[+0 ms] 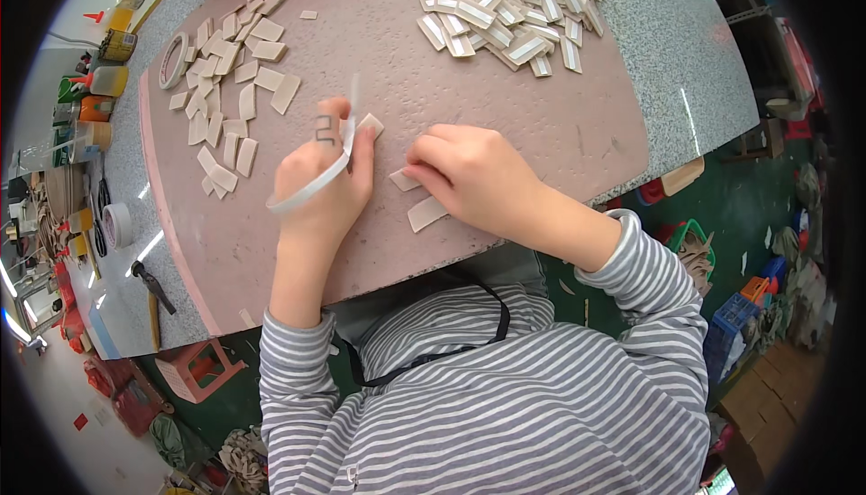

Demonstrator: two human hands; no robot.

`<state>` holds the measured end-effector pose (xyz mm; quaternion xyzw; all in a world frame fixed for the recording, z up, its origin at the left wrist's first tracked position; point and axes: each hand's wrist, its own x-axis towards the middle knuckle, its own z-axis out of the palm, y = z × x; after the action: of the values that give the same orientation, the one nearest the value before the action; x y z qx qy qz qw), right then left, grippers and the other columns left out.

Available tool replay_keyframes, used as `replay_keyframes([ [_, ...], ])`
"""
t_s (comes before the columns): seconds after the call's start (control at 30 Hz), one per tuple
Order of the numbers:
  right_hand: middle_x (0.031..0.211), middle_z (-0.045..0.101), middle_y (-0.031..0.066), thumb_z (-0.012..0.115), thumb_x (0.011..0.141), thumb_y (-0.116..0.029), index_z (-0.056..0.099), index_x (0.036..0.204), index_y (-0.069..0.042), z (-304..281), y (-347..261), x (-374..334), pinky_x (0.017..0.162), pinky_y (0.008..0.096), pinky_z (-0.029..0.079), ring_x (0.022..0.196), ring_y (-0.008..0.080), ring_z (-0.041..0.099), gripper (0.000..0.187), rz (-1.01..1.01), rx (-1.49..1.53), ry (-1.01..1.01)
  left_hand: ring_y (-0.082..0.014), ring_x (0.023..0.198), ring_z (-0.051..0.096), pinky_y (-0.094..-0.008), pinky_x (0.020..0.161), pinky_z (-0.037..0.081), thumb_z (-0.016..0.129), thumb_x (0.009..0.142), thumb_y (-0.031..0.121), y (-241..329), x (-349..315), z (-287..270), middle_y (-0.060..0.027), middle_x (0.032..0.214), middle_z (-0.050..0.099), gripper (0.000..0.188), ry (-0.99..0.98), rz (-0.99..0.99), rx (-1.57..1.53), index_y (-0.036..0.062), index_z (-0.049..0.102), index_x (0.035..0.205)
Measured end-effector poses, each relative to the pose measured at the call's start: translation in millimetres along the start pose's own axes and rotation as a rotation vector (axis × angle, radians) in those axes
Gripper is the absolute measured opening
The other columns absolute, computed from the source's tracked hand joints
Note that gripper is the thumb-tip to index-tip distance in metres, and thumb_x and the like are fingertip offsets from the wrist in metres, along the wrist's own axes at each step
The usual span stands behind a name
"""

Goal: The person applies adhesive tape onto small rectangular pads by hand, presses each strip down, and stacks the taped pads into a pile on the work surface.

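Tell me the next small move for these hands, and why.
Probably lay the white tape strip from the left hand onto the beige piece pinned under the right hand. The strip hangs loose, and the far pile shows pieces already striped white.

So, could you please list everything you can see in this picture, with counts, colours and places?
pink mat: one, pink, covering the middle of the table.
table: one, grey speckled stone, under the mat.
plain pieces: many, beige, scattered at the mat's left.
striped pieces: a heap, beige with white strips, top centre.
tape roll: one, whitish, left of the plain pieces.
white strip: one, curling over the left hand.
small pieces: two or three, beige, at the right hand.
stool: one, pink, on the green floor.
striped shirt: grey and white, bottom.
left hand: holding the white strip.
right hand: pressing on the small pieces.
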<state>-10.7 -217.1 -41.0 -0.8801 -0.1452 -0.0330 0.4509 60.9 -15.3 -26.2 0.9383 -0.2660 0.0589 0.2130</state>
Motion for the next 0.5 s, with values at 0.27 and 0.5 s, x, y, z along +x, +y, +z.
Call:
replay_keyframes([
  [0.27,0.085,0.061,0.0101,0.079,0.088,-0.012,0.071,0.091,-0.003,-26,-4,-53,0.072,0.041,0.05,0.078,0.0306,0.062,0.012,0.071,-0.031,0.204,-0.0201,0.056,0.061,-0.0339,0.054,0.046,0.069,0.102,0.017,13,-56,-36,-0.0095,0.064,0.061,0.016,-0.303,-0.141,-0.536,0.0028,0.065,0.098],
  [0.5,0.1,0.063,0.0077,0.079,0.086,-0.015,0.071,0.103,-0.006,-11,-14,-77,0.084,0.0421,0.046,0.095,0.0267,0.061,0.021,-0.166,-0.272,0.086,-0.0321,0.063,0.068,-0.0418,0.059,0.05,0.067,0.103,0.016,34,-55,-18,-0.0162,0.071,0.067,0.017,-0.475,-0.145,-0.46,0.0013,0.063,0.094],
])
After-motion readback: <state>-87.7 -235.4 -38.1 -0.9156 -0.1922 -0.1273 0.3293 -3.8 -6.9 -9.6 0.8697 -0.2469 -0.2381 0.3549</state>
